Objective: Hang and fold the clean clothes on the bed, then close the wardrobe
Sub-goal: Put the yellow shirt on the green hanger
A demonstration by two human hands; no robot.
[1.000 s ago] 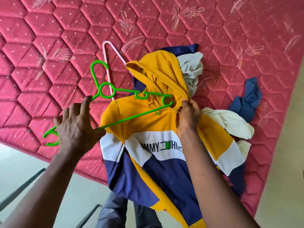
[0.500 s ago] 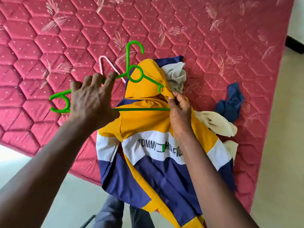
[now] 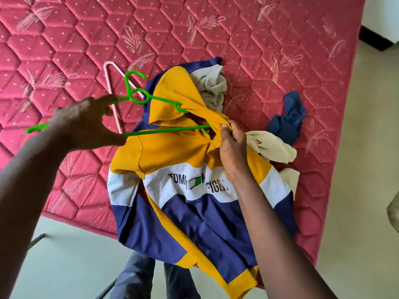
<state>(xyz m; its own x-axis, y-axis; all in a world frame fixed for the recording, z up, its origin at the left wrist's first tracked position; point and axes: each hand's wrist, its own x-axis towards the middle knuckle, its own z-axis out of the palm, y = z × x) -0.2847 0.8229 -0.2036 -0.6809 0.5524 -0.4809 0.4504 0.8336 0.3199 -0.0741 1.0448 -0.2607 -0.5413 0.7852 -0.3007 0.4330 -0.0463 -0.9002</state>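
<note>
Hanging is the step in hand. The left hand [image 3: 86,124] grips one arm of the green hanger [image 3: 164,131], whose other end is tucked into the neck of the yellow, white and navy hoodie [image 3: 172,152] lying on the pink mattress [image 3: 64,50]. The right hand [image 3: 232,147] pinches the neck opening's edge, well apart from the left. Next, I'd say, the hanger needs sliding deeper, then its free shoulder working under the fabric. The left fingers are blurred, the hanger's far tip sits hidden under the hood, and no wardrobe shows.
</note>
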